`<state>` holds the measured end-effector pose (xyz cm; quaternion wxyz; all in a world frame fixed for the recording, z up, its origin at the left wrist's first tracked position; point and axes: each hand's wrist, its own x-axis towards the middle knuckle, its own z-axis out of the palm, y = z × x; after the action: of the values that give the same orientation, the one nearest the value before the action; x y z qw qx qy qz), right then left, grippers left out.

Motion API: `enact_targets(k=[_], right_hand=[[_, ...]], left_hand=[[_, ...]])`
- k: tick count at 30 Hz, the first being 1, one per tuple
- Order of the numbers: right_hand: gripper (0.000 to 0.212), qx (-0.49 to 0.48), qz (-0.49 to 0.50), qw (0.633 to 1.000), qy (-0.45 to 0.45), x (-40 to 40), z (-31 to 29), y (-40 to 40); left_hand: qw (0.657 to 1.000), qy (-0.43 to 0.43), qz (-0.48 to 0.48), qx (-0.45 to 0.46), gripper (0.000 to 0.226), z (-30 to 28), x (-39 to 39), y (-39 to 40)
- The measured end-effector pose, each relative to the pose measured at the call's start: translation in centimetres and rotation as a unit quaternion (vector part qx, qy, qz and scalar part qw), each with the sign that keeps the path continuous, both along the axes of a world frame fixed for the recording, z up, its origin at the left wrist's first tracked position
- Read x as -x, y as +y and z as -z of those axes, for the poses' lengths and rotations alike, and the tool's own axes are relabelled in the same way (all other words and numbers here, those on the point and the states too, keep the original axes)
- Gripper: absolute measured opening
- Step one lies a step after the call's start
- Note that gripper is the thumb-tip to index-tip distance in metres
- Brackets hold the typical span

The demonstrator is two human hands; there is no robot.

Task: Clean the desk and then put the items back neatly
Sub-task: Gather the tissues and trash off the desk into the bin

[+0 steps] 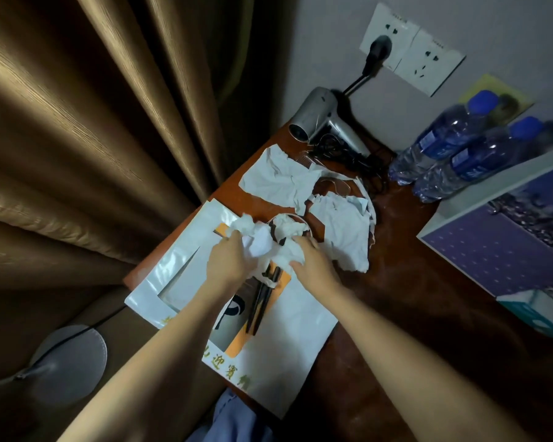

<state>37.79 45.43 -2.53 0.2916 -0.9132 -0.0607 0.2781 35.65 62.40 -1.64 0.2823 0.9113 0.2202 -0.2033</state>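
Note:
Both hands meet over a heap of crumpled white tissue (262,242) near the middle of the brown desk (396,298). My left hand (229,261) clutches the tissue's left side, and my right hand (310,261) grips its right side. Part of the tissue fills a small round dish (289,224). Under the hands lies a white paper bag (268,362) with a clear window and yellow characters. Dark chopsticks (262,298) rest on it. Two torn white paper pieces (278,180) (345,237) lie flat beyond the hands.
A silver hair dryer (320,119) with a tangled black cord lies at the far edge, plugged into a wall socket (387,36). Two blue-capped water bottles (450,138) (482,157) lie on the right. A purple box (508,244) fills the right side. Brown curtains (93,106) hang left.

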Motion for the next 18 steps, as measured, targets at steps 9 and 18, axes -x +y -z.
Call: enact_targets(k=[9,18], right_hand=[[0.012,-0.029,0.125,0.992,-0.008,-0.6,-0.9,-1.6],[0.015,-0.090,0.245,0.963,-0.061,2.1,-6.0,-6.2]], left_hand=[[0.998,-0.055,0.000,-0.005,0.020,-2.1,-0.8,0.1],[0.991,-0.123,0.059,-0.005,0.027,-8.0,-2.2,-3.9]])
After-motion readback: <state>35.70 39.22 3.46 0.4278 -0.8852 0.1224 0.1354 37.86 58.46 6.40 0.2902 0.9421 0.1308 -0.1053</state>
